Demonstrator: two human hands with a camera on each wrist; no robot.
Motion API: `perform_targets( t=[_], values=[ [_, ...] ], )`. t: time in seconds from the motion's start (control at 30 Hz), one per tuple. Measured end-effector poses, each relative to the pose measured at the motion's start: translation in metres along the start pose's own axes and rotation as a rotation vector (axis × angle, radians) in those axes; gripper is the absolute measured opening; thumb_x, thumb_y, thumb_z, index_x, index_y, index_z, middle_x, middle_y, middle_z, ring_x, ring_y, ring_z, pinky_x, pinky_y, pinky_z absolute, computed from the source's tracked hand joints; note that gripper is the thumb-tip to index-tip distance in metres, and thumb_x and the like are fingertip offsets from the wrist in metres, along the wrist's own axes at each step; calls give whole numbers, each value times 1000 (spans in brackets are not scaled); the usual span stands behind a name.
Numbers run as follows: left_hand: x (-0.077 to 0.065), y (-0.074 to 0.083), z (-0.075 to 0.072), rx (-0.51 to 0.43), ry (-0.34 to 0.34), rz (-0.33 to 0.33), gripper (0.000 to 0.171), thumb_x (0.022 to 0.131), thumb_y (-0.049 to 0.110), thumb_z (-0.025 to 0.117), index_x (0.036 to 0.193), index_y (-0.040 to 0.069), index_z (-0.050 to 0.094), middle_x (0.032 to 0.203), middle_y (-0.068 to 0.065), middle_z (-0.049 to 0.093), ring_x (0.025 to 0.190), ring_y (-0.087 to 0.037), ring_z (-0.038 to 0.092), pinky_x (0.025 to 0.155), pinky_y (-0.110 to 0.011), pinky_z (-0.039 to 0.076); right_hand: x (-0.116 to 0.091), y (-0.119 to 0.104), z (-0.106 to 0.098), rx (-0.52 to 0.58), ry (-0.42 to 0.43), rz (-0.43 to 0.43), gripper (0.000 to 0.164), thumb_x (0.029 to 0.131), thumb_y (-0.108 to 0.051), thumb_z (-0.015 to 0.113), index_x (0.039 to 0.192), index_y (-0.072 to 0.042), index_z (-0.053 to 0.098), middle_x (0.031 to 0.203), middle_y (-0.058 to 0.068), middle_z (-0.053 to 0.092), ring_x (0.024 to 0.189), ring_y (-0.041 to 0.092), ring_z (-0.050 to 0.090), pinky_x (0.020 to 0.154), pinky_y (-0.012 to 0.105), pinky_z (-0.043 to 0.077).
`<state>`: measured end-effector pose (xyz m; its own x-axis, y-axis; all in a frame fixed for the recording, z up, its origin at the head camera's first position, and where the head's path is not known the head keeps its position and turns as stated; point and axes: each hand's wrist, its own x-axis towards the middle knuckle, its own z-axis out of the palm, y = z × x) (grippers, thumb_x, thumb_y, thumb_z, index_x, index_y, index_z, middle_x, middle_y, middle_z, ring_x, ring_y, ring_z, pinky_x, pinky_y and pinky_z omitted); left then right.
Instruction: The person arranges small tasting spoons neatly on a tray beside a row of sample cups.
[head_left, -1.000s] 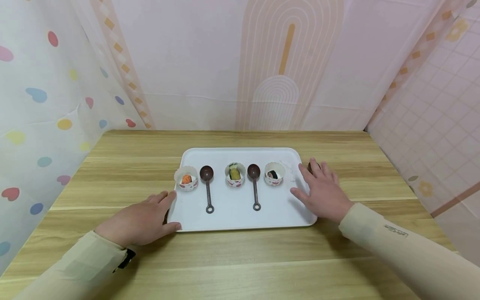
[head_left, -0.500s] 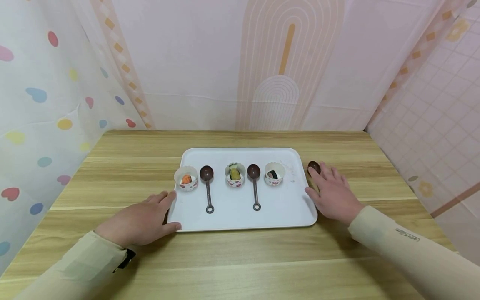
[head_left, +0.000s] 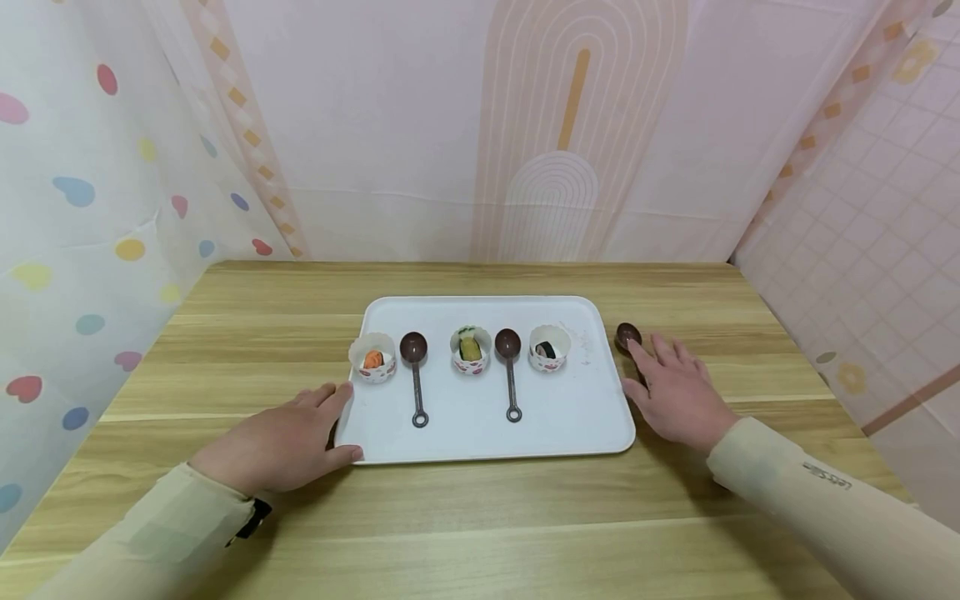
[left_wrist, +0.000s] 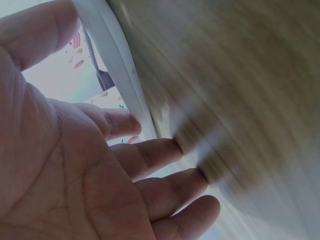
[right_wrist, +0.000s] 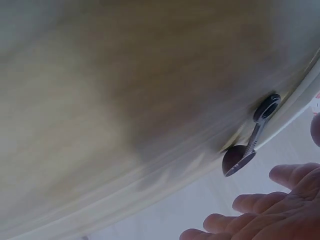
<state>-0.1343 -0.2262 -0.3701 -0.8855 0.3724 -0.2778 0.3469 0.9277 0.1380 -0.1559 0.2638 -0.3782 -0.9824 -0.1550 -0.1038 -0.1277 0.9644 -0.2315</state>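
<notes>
At the left rim of a white tray [head_left: 457,437] rests my left hand [head_left: 277,442], fingers loosely spread along its edge. My right hand [head_left: 678,398] is past the tray's right rim, over the handle of a brown measuring spoon [head_left: 628,335] lying on the table. In the right wrist view, that spoon [right_wrist: 237,159] is apart from the extended fingers. Two more brown measuring spoons [head_left: 413,347] lie on the tray between three patterned paper cups [head_left: 471,367]. The cups hold small sushi-like pieces: an orange one [head_left: 372,359], a yellow-green one [head_left: 470,348] and a black-wrapped one [head_left: 545,351].
A wooden table [head_left: 480,517] carries the tray, with bare wood in front and on both sides. Behind it hangs a pale patterned curtain [head_left: 390,125]. A dotted curtain [head_left: 90,275] closes the left side and a gridded one [head_left: 862,250] the right.
My right hand has moved right, off the tray's right side, and slightly down. The outer spoon's bowl, mostly covered before, now shows. My left hand stays in place.
</notes>
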Motion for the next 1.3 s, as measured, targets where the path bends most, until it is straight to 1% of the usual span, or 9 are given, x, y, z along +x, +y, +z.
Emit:
perform_targets(
  t=[0.1, 0.27, 0.37, 0.53, 0.67, 0.9, 1.13, 1.23, 1.3],
  values=[
    [0, 0, 0, -7, 2, 2, 99, 97, 65, 64, 160, -6, 35, 158, -36, 42, 144, -55, 45, 109, -66, 47, -1, 3, 1, -16, 7, -7, 65, 112, -36, 46, 165, -3, 30, 168, 38, 18, 152, 68, 13, 118, 82, 17],
    [0, 0, 1, -8, 7, 4, 100, 97, 66, 64, 160, -6, 35, 158, -37, 42, 144, -55, 45, 109, -66, 47, -3, 8, 2, -51, 15, -21, 62, 112, -31, 46, 163, 1, 33, 164, 39, 30, 150, 66, 22, 119, 79, 23],
    [0, 0, 1, -3, 6, 3, 99, 97, 65, 64, 160, -6, 35, 158, -37, 42, 144, -55, 45, 109, -66, 47, -4, 11, 2, -67, 28, -37, 59, 111, -27, 48, 161, 2, 36, 157, 38, 41, 147, 61, 34, 118, 74, 31],
    [0, 0, 0, 6, 1, 0, 100, 96, 64, 65, 160, -7, 35, 158, -36, 42, 144, -55, 45, 109, -65, 48, -5, 13, 2, -91, 60, -62, 55, 109, -22, 54, 156, 4, 44, 142, 34, 58, 133, 51, 54, 110, 65, 46],
    [-1, 0, 0, 11, -1, -1, 100, 96, 64, 66, 160, -7, 35, 158, -36, 42, 144, -55, 45, 108, -65, 48, -7, 14, 1, -99, 53, -61, 55, 108, -22, 57, 155, 4, 46, 137, 31, 64, 129, 48, 58, 107, 63, 49],
    [-1, 1, 0, 9, 4, 4, 99, 96, 63, 66, 159, -7, 36, 157, -36, 43, 144, -56, 45, 109, -66, 47, -8, 13, 0, -95, 46, -73, 52, 107, -21, 60, 150, 6, 51, 127, 30, 67, 118, 45, 63, 100, 60, 53],
    [0, 0, -1, 16, -4, -1, 99, 96, 64, 65, 159, -7, 36, 157, -37, 42, 144, -57, 44, 110, -66, 47, -10, 13, 0, -114, 41, -74, 51, 104, -21, 64, 147, 6, 56, 114, 24, 72, 106, 40, 66, 91, 56, 55],
    [0, 0, -1, 15, -11, -8, 100, 96, 64, 65, 160, -7, 35, 158, -36, 41, 145, -58, 43, 110, -66, 47, -10, 14, -1, -130, 48, -88, 45, 103, -20, 67, 140, 6, 61, 106, 21, 73, 102, 39, 67, 89, 55, 56],
    [1, 0, -1, 16, -15, -13, 100, 96, 65, 65, 160, -6, 35, 159, -36, 41, 145, -58, 42, 110, -66, 46, -10, 14, -1, -135, 50, -95, 38, 102, -20, 68, 131, 4, 66, 99, 17, 73, 99, 38, 67, 87, 55, 56]
  ],
)
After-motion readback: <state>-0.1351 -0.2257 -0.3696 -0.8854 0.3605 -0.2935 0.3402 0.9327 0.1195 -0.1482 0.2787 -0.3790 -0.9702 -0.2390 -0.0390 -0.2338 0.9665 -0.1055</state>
